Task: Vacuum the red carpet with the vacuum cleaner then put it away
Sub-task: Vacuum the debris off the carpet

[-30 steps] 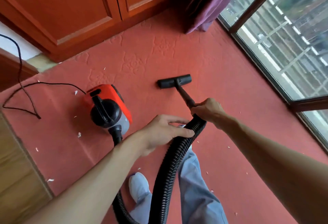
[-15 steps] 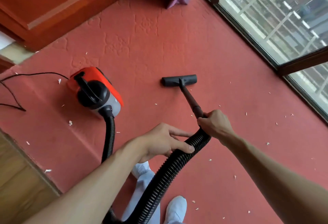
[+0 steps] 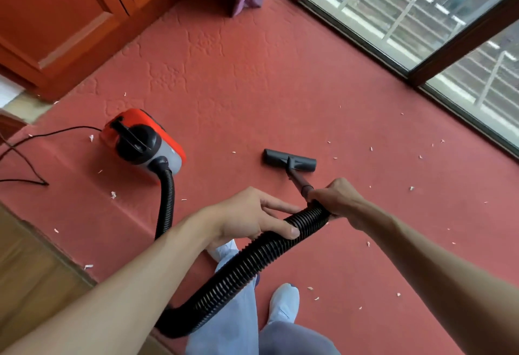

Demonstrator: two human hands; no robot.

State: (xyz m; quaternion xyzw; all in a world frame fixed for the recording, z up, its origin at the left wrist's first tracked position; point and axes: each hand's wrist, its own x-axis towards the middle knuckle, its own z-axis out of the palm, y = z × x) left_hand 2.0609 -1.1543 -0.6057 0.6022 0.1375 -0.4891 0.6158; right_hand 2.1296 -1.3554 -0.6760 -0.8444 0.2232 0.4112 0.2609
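1. Red carpet [image 3: 252,87] with a raised flower pattern fills the floor, between a wood cabinet [image 3: 70,17] and a tall window [image 3: 393,17]; white scraps [image 3: 113,194] lie scattered over it.
2. On the carpet to the left sits the vacuum [image 3: 143,144]: a squat orange-red shell, grey front, black domed top and handle, with a thin black cord [image 3: 25,158] trailing left.
3. A ribbed black hose [image 3: 238,270] leaves its front, loops down past the legs and rises to the hands.
4. The left hand [image 3: 252,217] holds the hose loosely, thumb across it, fingers fairly straight.
5. The right hand [image 3: 337,200] grips the hose's end tightly, where the dark wand [image 3: 299,180] starts.
6. The grey T-shaped nozzle [image 3: 289,160] lies flat on the carpet, just beyond the hands.
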